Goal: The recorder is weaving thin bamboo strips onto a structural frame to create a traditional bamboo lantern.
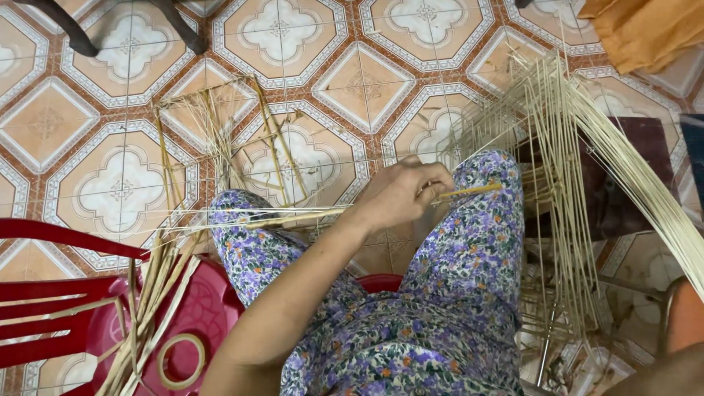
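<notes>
Patterned floor tiles (117, 183) in cream and terracotta spread under you, glossy and hard, with a red plastic chair (44, 293) at your left. Across your floral-trousered knees (469, 242) you hold a thin bamboo stick (352, 210), yellowish, straight and stiff. Your left hand (402, 194) is curled tight around it just above the right knee, fingers pinched closed on the shaft. Your right hand is not clearly seen; the forearm at the lower right edge, beyond that knee, may be yours, so I cannot tell what it grips. Right of the knees fans a sheaf of pale splints (572, 161), long, fine and springy, apparently standing out of a half-woven frame. You seem to be mid-weave, feeding or seating one stick; next you will likely need a steady pinch and a guided slide between the splints. Beyond your left knee lies a loose open frame of sticks (213, 132). A tape ring (180, 361) rests on the red seat.
</notes>
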